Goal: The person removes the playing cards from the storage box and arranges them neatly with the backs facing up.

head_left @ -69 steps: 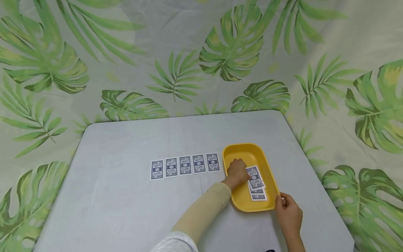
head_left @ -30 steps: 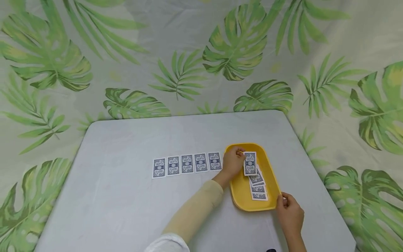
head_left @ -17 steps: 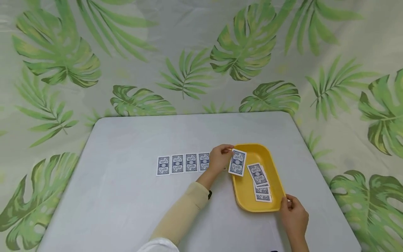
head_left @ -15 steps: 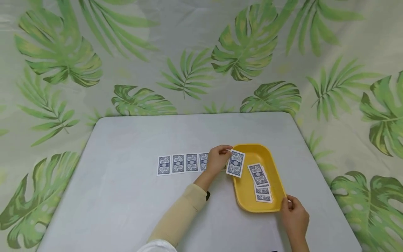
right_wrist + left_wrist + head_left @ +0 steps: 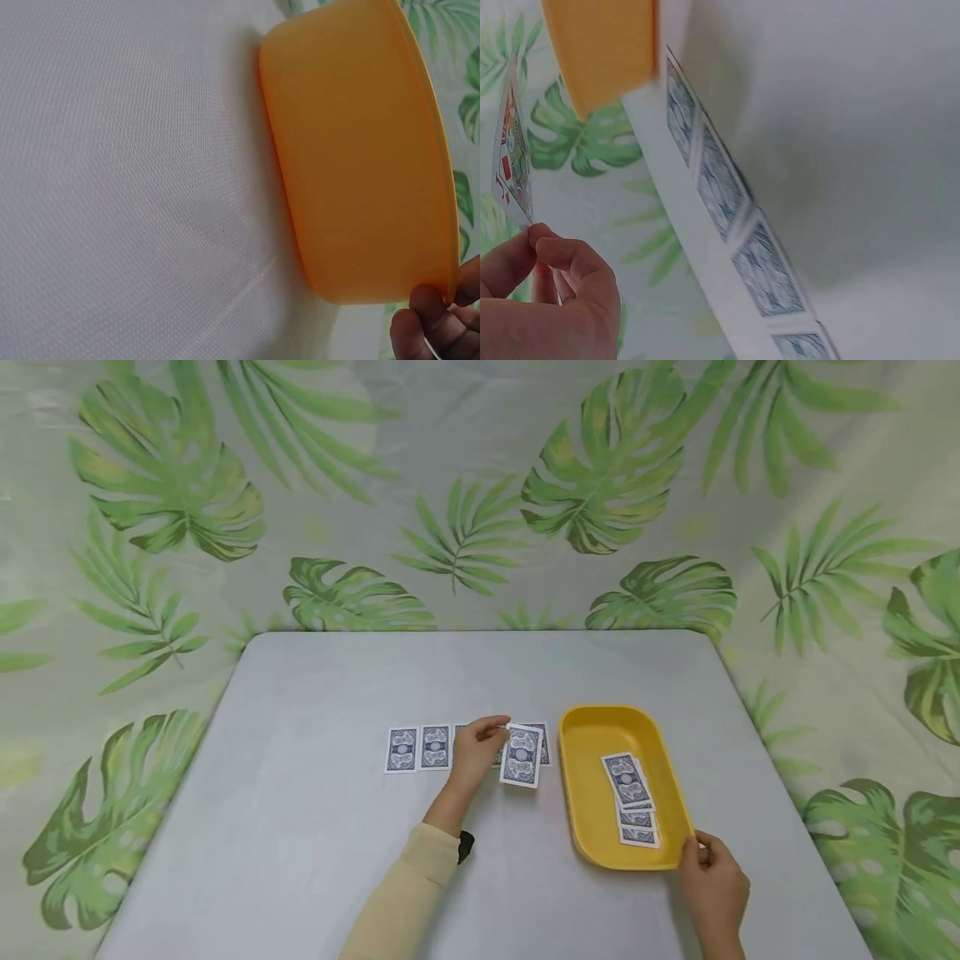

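My left hand pinches a playing card by its upper left corner, blue back up, over the right part of a row of face-down cards. In the left wrist view, that held card shows a face with red marks and a coloured figure, gripped between thumb and fingers. My right hand pinches the near right corner of a yellow plastic tray. Its fingers wrap the rim in the right wrist view. Several overlapping face-down cards lie inside the tray. My left hand covers part of the row.
A white-covered table carries everything, with the tray right of the row. Behind and at both sides hangs a leaf-patterned cloth. A black band shows at my left wrist.
My left hand picked a card from the tray's pile, lifted it and carried it left out of the tray, over the row. My right hand keeps its grip on the tray. The head view shifted slightly.
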`<state>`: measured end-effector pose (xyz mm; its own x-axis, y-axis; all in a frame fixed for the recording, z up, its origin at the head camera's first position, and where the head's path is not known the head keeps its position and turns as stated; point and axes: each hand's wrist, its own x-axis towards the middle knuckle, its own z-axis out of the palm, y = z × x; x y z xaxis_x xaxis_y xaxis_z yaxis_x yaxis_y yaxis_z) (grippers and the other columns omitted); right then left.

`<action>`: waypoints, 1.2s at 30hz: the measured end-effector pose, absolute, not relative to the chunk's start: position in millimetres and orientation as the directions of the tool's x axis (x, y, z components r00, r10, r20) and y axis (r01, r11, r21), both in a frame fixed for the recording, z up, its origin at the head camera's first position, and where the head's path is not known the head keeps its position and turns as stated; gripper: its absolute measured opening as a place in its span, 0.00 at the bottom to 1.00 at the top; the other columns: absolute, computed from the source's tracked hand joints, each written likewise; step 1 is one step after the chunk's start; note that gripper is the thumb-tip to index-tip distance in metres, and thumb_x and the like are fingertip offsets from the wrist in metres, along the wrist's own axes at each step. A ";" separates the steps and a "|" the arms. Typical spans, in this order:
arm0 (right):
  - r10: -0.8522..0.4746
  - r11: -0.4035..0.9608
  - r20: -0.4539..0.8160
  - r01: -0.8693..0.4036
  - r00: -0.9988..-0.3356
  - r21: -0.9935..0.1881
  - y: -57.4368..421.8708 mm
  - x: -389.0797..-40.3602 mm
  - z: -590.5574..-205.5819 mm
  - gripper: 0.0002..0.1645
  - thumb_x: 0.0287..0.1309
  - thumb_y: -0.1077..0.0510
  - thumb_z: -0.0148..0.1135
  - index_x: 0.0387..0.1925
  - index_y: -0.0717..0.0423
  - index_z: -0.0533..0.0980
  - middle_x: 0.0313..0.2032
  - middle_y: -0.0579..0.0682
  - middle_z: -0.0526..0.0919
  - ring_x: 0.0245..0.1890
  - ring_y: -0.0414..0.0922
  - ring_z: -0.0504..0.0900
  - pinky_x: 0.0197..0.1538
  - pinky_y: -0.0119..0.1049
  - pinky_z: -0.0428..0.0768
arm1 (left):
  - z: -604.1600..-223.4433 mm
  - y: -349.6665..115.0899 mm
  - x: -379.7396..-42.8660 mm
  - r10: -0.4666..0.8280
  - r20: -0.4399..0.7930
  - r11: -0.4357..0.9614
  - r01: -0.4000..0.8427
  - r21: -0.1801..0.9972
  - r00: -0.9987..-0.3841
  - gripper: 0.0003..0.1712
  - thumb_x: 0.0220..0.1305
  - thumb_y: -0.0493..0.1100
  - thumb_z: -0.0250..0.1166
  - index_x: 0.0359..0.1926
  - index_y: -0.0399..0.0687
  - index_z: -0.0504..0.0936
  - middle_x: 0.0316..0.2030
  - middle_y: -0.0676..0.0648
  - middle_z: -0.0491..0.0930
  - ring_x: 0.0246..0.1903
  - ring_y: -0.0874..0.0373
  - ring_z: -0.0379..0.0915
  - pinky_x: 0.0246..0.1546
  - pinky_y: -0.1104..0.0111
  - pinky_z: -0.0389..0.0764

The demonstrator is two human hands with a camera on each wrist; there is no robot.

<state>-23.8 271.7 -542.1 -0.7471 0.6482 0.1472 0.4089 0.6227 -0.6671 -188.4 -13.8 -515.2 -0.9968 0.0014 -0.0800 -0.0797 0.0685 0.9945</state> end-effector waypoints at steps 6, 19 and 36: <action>0.654 0.612 0.114 0.434 -0.748 -0.661 269.3 -23.5 -542.4 0.17 0.65 0.59 0.53 0.44 0.71 0.79 0.21 0.56 0.78 0.18 0.43 0.69 0.19 0.30 0.64 | -526.2 -46.3 -187.4 -0.083 -0.125 0.001 -0.126 0.992 -0.989 0.14 0.62 0.34 0.64 0.49 0.35 0.84 0.34 0.45 0.81 0.33 0.61 0.75 0.35 0.71 0.78; 0.672 0.580 0.057 0.477 -0.738 -0.660 266.0 -24.4 -540.5 0.19 0.66 0.58 0.52 0.46 0.72 0.77 0.23 0.57 0.78 0.19 0.44 0.70 0.19 0.30 0.64 | -541.7 -130.9 -194.3 -0.244 -0.248 -0.049 -0.244 0.969 -0.937 0.15 0.65 0.34 0.62 0.52 0.37 0.83 0.38 0.45 0.79 0.32 0.62 0.72 0.31 0.75 0.75; 0.652 0.614 0.106 0.442 -0.750 -0.654 268.6 -24.2 -544.0 0.18 0.65 0.58 0.53 0.45 0.71 0.79 0.20 0.55 0.78 0.17 0.41 0.68 0.19 0.30 0.63 | -547.3 -200.0 -206.6 -0.364 -0.284 0.002 -0.305 0.952 -0.887 0.18 0.65 0.31 0.59 0.56 0.33 0.80 0.50 0.35 0.80 0.33 0.66 0.73 0.32 0.79 0.74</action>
<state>-24.2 268.6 -544.0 -0.7504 0.6525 0.1057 0.4415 0.6138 -0.6545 -206.6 -200.0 -547.3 -0.8873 -0.3636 -0.2837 -0.3051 0.0015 0.9523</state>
